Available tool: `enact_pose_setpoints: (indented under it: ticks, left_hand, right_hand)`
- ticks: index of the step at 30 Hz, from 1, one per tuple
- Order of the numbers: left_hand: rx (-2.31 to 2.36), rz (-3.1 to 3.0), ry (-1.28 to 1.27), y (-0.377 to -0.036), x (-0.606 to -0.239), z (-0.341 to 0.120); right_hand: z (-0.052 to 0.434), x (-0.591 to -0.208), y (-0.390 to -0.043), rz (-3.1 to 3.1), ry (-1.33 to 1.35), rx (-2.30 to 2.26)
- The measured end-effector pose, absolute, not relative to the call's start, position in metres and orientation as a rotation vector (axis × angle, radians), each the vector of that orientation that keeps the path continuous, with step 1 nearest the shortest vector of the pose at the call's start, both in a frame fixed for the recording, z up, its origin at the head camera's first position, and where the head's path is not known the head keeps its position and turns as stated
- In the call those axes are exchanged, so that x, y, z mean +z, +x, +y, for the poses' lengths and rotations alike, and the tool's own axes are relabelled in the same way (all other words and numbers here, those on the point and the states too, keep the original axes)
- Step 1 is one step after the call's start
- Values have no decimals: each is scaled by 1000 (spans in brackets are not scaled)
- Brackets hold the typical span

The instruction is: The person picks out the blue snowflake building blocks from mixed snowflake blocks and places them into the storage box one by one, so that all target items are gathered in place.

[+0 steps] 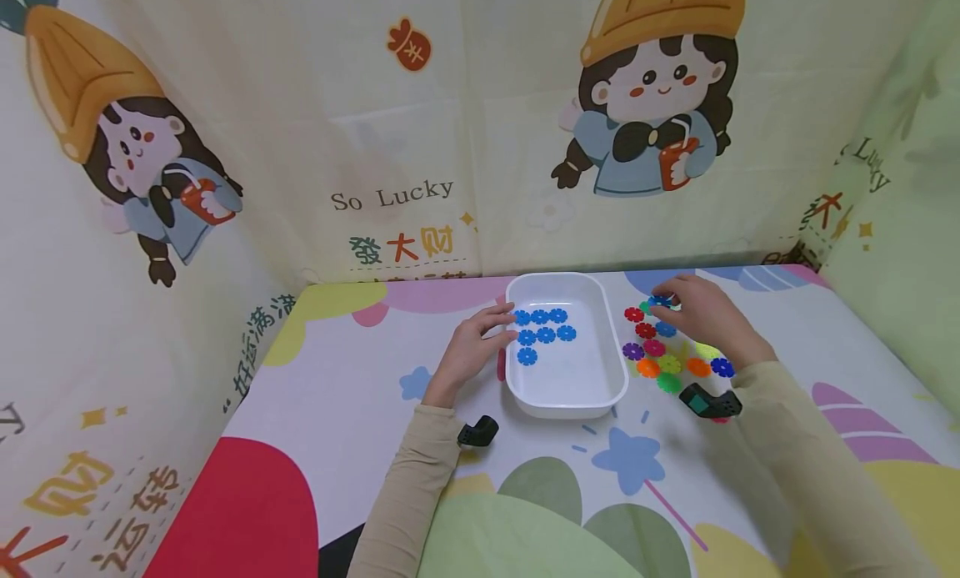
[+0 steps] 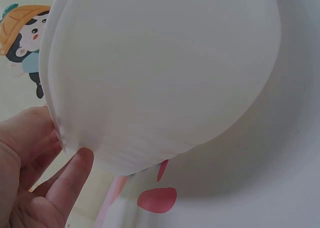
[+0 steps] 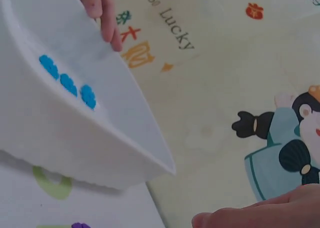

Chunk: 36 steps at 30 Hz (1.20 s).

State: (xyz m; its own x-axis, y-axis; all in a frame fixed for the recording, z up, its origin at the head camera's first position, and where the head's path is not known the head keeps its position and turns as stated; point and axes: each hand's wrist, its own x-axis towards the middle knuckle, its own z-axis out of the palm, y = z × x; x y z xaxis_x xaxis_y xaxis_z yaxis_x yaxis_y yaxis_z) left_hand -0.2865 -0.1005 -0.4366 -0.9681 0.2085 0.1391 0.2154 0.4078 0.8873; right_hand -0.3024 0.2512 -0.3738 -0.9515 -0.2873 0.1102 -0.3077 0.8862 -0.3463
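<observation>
A white tray [image 1: 559, 278] stands mid-table with several blue snowflake discs [image 1: 543, 328] laid in rows at its far left. My left hand [image 1: 504, 324] rests straight fingers against the tray's left rim; the left wrist view shows those fingers [image 2: 75, 173] beside the tray's outer wall [image 2: 160, 78]. Right of the tray lies a loose pile of coloured discs [image 1: 663, 357]: red, purple, orange, green, blue. My right hand [image 1: 663, 304] hovers over the pile's far end and pinches a blue disc [image 1: 660, 299]. The right wrist view shows the tray [image 3: 60, 138], its blue discs [image 3: 67, 83] and the right hand [image 3: 265, 215].
Printed cloth walls with cartoon figures close in the table at the back, left and right. A colourful patterned cloth [image 1: 360, 378] covers the table. Black wrist cameras [image 1: 477, 433] [image 1: 708, 403] sit by each forearm.
</observation>
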Motion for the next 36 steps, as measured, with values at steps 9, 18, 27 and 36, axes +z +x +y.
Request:
enact_pose_setpoints:
  ticks: [9,18,27,36]
  left_hand:
    - [-1655,-2624,-406,-286,-437,-102]
    - [-1641,-2644,-403,-285,-436,-101]
    - [-1643,-2638,-404,-286,-437,-101]
    - [-1659,-2633,-411,-287,-437,-102]
  right_hand:
    - [220,-347,-303,-2961,632,635]
    - [189,-338,-306,-2938,702,642]
    - [168,-340,-315,-2915,811,731]
    - [149,-348,-322,-2903,1024,752]
